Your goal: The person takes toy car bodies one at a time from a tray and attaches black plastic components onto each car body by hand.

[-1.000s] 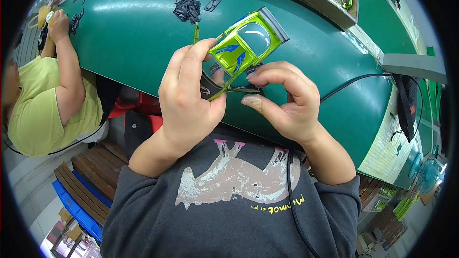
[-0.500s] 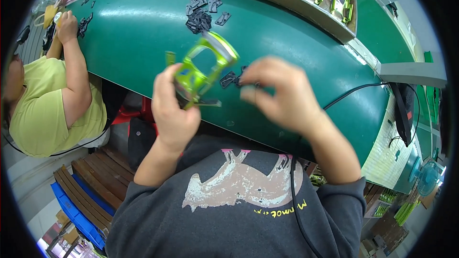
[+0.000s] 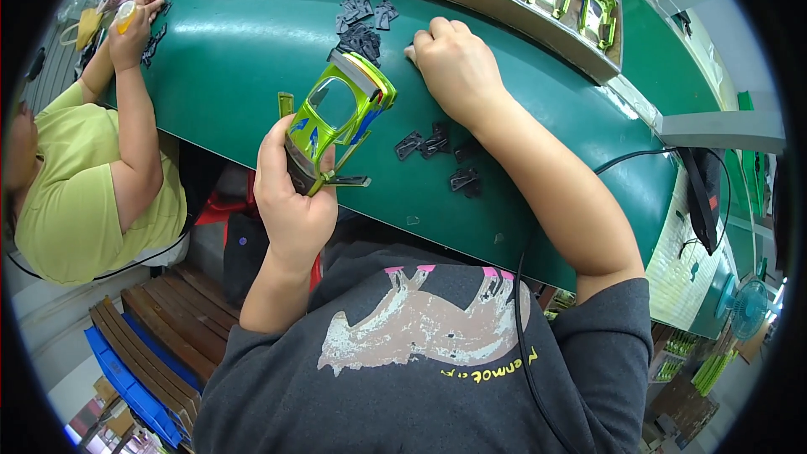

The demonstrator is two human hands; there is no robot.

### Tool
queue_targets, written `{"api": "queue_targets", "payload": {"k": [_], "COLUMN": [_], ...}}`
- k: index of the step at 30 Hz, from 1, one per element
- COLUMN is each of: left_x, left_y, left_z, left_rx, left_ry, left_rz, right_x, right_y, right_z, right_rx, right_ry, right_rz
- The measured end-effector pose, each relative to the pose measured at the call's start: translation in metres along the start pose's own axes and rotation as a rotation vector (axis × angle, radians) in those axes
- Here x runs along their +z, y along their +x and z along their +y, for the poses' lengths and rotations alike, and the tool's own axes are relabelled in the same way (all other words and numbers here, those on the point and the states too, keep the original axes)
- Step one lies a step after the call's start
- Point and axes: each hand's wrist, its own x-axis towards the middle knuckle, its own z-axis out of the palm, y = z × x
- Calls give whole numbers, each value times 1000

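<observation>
My left hand (image 3: 292, 202) is closed round the rear of a green toy car body shell (image 3: 346, 109), holding it tilted above the table's near edge. The shell has window openings, blue marks and small green flaps that stick out at its sides. Farther off, my right hand (image 3: 456, 67) rests on the table with its fingers curled down; whatever is under the fingertips is hidden. Left of that hand lies a pile of small black plastic parts (image 3: 360, 40). Several more black parts (image 3: 434, 141) are scattered on the table below my right forearm.
A cardboard tray (image 3: 538, 27) holding green car shells runs along the far side of the green table (image 3: 538, 109). At the left a co-worker's hand (image 3: 128, 46) holds a small yellow-and-white thing. A black cable (image 3: 630, 156) crosses the table at the right.
My right hand has moved away from the near black parts to a spot farther off, beside the pile. The car shell has shifted slightly left and now hangs steadier in my left hand.
</observation>
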Motion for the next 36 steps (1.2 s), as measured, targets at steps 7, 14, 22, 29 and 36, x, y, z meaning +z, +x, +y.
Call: {"api": "queue_targets", "payload": {"k": [7, 14, 22, 29, 36], "left_x": [3, 27, 42, 44, 41], "left_y": [9, 5, 2, 7, 8], "left_z": [15, 34, 41, 43, 44], "left_rx": [262, 295, 368, 440, 417], "left_ry": [-52, -296, -366, -335, -338], "left_rz": [-216, -569, -720, -740, -757], "right_x": [-65, -103, -116, -111, -112], "right_y": [-43, -104, -108, -109, -109], "right_z": [23, 28, 27, 26, 24], "right_rx": [486, 372, 249, 151, 150], "right_ry": [1126, 1337, 1259, 1178, 1162], "right_rz": [-47, 11, -74, -75, -95]}}
